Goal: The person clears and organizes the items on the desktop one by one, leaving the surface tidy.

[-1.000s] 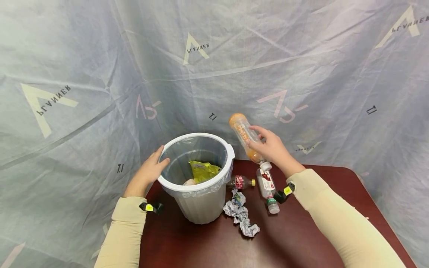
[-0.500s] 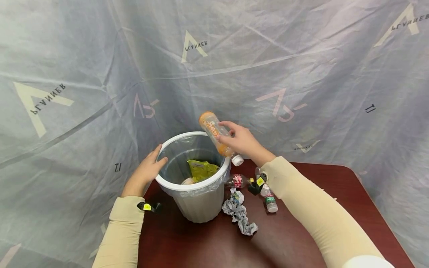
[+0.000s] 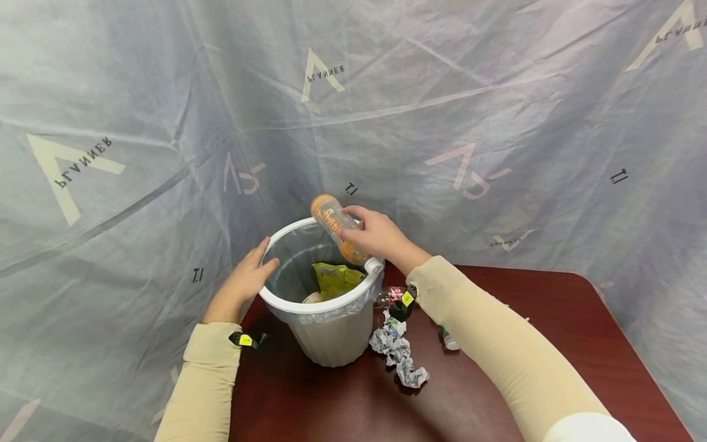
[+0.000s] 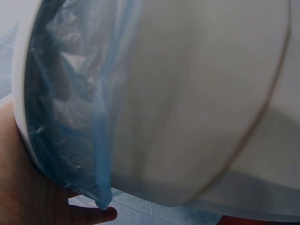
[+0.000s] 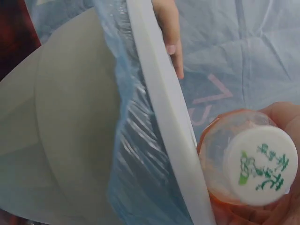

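One orange-printed bottle [image 3: 331, 221] is in the right grip [image 3: 371, 234]; thumb and fingers curl round its middle, parted only as far as its girth. The long axis slants: the base points away to the far left of that grip, and the white cap [image 5: 262, 165] sticks out on the near side, below it. What counts most is that the mouth of the bin [image 3: 331, 337] lies below and to the left of the right grip. In the head view the middle of the bottle covers the far right part of that mouth, and the cap overlaps the right side of the white rim [image 3: 317, 309]; whether they touch, I cannot tell. The left grip [image 3: 248, 273] is farther from the bottle, across the bin, its fingers straight and spread against the left side of the rim.

Below the right grip, a yellow-green packet [image 3: 336, 281] lies in the bin's clear liner [image 4: 70, 93]. Nearer the person than that grip, crumpled paper [image 3: 397, 353] lies on the table [image 3: 309, 405] beside the bin. A red-labelled bottle [image 3: 394, 294] shows just below it, and a green-labelled bottle [image 3: 450, 341] is mostly hidden by the right sleeve [image 3: 486, 334].
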Available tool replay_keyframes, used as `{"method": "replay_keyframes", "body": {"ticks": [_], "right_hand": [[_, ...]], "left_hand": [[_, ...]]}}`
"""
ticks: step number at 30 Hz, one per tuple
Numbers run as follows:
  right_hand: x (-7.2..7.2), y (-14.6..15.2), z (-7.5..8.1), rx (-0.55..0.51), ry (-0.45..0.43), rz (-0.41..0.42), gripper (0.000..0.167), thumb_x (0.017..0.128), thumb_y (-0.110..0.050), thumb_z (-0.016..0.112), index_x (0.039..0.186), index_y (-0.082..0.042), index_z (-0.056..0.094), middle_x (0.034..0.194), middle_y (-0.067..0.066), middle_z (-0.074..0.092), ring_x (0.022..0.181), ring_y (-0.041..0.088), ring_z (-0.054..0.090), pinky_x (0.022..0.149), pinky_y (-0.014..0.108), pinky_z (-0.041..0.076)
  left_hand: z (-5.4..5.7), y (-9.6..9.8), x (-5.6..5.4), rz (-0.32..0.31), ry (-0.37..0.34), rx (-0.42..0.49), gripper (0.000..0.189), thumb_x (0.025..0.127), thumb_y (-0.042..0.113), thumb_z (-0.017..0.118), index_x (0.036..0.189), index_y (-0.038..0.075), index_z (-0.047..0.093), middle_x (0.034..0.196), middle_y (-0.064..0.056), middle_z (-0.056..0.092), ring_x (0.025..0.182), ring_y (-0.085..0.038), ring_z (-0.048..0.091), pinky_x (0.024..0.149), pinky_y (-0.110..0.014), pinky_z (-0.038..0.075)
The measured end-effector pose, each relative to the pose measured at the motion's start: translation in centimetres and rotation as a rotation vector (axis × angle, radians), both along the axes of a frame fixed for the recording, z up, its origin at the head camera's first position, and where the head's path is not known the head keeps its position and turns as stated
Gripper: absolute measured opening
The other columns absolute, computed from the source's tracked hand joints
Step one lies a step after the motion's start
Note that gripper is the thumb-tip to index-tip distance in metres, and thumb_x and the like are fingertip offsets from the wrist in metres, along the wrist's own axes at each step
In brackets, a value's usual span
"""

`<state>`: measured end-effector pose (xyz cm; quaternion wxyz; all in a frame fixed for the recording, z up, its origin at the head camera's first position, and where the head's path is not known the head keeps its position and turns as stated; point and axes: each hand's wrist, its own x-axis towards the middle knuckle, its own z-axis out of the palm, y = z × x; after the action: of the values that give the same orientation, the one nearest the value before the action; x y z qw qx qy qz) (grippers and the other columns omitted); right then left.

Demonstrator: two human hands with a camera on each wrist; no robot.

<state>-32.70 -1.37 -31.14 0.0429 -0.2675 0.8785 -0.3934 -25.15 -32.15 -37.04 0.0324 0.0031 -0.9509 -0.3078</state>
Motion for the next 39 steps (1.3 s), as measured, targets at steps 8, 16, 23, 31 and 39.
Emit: {"method": "replay_keyframes", "body": {"ticks": [8,16,23,31,39], "right_hand": [[0.5,-0.8,0.2,0.105,-0.002,-0.018,0.062,0.094,-0.052,0.060,0.150,-0.028,0.046,0.109,0.001,0.067,0.085,0.019,0.065,0.071,0.040,0.053],[1.8,-1.7,0.7,0.147,-0.004,-0.023,0.059,0.095,-0.051,0.058,0.148,-0.026,0.048,0.118,0.002,0.068,0.084,0.018,0.064,0.073,0.040,0.052],[2.2,-2.5,0.7,0.261,-0.029,-0.032,0.061,0.098,-0.053,0.052,0.150,-0.022,0.046,0.137,0.004,0.061,0.074,0.021,0.061,0.068,0.039,0.049],[2.5,-3.0,0.7,0.320,-0.052,-0.054,0.063,0.100,-0.056,0.048,0.144,-0.011,0.049,0.136,0.008,0.060,0.092,0.024,0.063,0.079,0.040,0.051],[2.3,-2.9,0.5,0.303,0.070,-0.081,0.061,0.102,-0.054,0.050,0.143,-0.009,0.055,0.134,0.009,0.064,0.119,0.029,0.061,0.098,0.045,0.050]], "left_hand": [[-0.4,-0.2,-0.4,0.016,-0.022,-0.024,0.073,0.105,0.040,0.041,0.164,0.012,0.010,0.164,-0.029,0.017,0.148,-0.050,0.020,0.117,-0.064,0.021],[-0.2,-0.2,-0.2,0.011,-0.025,-0.028,0.073,0.105,0.040,0.041,0.164,0.011,0.009,0.164,-0.029,0.016,0.148,-0.050,0.018,0.117,-0.065,0.019],[-0.1,-0.2,-0.1,0.003,-0.012,-0.019,0.073,0.105,0.039,0.043,0.164,0.011,0.011,0.164,-0.029,0.017,0.148,-0.050,0.019,0.117,-0.064,0.019],[0.0,0.0,-0.2,-0.006,0.000,-0.012,0.072,0.105,0.037,0.043,0.163,0.009,0.012,0.163,-0.030,0.018,0.148,-0.050,0.020,0.117,-0.064,0.019],[0.1,0.0,-0.1,-0.003,-0.016,-0.017,0.072,0.105,0.039,0.041,0.164,0.010,0.010,0.163,-0.030,0.017,0.147,-0.052,0.019,0.116,-0.066,0.020]]}}
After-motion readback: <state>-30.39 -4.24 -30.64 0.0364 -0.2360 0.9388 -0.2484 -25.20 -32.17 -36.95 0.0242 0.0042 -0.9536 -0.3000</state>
